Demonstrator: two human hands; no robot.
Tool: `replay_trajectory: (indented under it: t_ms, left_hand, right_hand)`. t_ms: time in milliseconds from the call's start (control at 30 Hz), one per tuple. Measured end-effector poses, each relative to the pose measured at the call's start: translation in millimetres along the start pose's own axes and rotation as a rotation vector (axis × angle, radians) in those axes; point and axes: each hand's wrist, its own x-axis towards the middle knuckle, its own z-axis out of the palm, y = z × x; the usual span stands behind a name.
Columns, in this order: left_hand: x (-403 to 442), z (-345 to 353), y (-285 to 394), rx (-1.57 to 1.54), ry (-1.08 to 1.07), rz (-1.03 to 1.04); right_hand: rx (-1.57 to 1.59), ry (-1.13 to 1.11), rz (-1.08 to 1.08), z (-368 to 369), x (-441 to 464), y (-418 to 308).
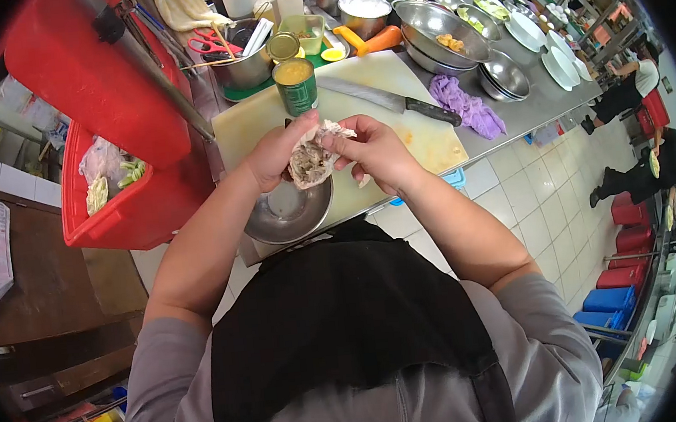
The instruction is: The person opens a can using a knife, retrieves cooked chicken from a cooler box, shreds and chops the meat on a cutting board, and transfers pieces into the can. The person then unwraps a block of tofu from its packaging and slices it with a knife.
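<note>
Both hands are up over a steel bowl (294,213), holding a pale, ragged piece of what looks like cooked chicken (311,163) with greyish-brown inner parts. My left hand (275,154) is wrapped round its left side, thumb on top. Fingers of my right hand (373,153) pinch its upper right edge. Just beyond the hands, an opened green can (297,94) with yellowish contents and its lid bent up stands on the white cutting board (379,79). A large knife (393,102) lies across the board, its black handle to the right. The bowl's far part is hidden by the hands.
At the left stands a red bin (133,217) holding scraps. A crumpled purple cloth (467,107) lies by the knife handle. Behind are a steel pot of utensils (241,71), an orange-handled peeler-like item (375,40), and stacked steel bowls (435,38). Other people are at the far right.
</note>
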Motion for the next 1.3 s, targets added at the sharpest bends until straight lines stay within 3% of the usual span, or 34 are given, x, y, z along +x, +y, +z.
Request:
replay_trajectory:
  t_ms: [267,500,800,1000,1100,1300]
  left_hand:
    - [-9.9,16.3,10.4,0.024,0.032,0.166]
    - [-12.0,17.5,9.9,-0.017,0.027,0.104]
    - [-10.5,8.7,5.8,-0.031,0.028,0.167]
    - [-7.8,11.7,4.7,0.151,-0.01,0.243]
    - [-5.0,5.8,11.9,-0.004,0.0,0.09]
    - [-2.0,-0.8,14.3,-0.045,0.044,0.04]
  right_hand:
    - [0.002,-0.054,-0.019,-5.6,4.5,-0.6]
    - [-0.111,-0.035,-0.226,1.0,13.4,16.9]
    - [-0.016,-0.129,-0.022,-7.3,6.5,2.4]
    - [-0.063,-0.052,-0.234,0.4,17.7,33.3]
    - [-0.077,-0.109,-0.009,-10.2,9.3,15.7]
    - [0.209,-0.057,0.058,-22.7,9.9,19.0]
